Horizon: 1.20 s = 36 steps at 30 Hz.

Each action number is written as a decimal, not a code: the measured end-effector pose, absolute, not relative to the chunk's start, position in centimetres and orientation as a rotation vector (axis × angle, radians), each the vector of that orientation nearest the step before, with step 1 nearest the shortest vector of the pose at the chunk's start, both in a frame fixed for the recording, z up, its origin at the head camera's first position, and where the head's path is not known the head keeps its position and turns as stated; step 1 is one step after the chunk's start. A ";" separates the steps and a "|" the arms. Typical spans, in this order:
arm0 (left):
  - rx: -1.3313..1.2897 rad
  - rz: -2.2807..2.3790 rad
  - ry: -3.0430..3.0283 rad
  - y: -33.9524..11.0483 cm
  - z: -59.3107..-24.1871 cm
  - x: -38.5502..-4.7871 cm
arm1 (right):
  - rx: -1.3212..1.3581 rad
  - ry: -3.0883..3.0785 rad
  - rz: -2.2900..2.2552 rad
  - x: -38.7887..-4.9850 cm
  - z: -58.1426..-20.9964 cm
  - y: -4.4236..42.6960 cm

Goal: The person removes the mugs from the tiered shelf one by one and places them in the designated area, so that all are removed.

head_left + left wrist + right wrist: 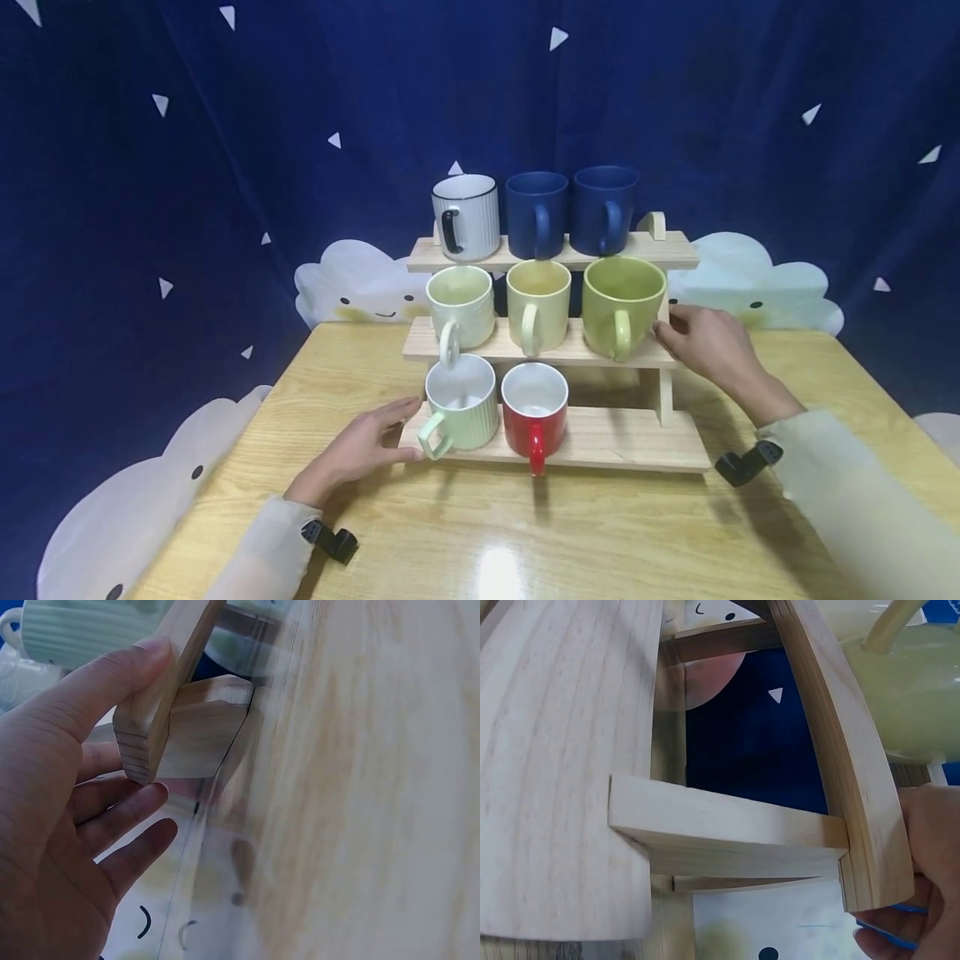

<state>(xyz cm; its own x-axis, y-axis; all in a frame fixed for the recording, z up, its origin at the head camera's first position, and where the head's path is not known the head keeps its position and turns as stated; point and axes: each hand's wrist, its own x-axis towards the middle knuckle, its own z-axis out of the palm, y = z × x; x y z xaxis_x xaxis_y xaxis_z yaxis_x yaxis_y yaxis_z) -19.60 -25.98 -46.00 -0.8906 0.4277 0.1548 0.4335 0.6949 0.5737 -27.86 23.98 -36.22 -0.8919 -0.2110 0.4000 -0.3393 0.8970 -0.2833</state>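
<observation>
A three-tier wooden display rack stands on the table with mugs on every tier. My left hand holds the left end of its bottom board, thumb on top and fingers beneath, as the left wrist view shows. At the right end of the middle board, my right hand grips the wood beside the olive green mug. Nearest my left hand is a ribbed mint green mug; a red mug stands to its right on the bottom tier.
On the middle tier are a pale green mug and a cream-yellow mug. The top tier bears a white ribbed mug with black handle and two navy mugs. A dark blue curtain hangs behind the wooden table.
</observation>
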 end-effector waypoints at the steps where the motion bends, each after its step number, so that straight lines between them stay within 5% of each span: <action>1: -0.734 -0.982 -2.882 -25.9 -46.1 -19.6 | 0.395 -2.703 0.493 -27.8 -36.3 24.0; 13: -0.773 -0.984 -2.886 -24.6 -46.0 -19.0 | 0.268 -2.725 0.459 -25.5 -35.6 25.4; 36: -0.881 -0.895 -2.900 -19.9 -45.8 -19.4 | 0.196 -2.748 0.428 -26.1 -36.1 29.4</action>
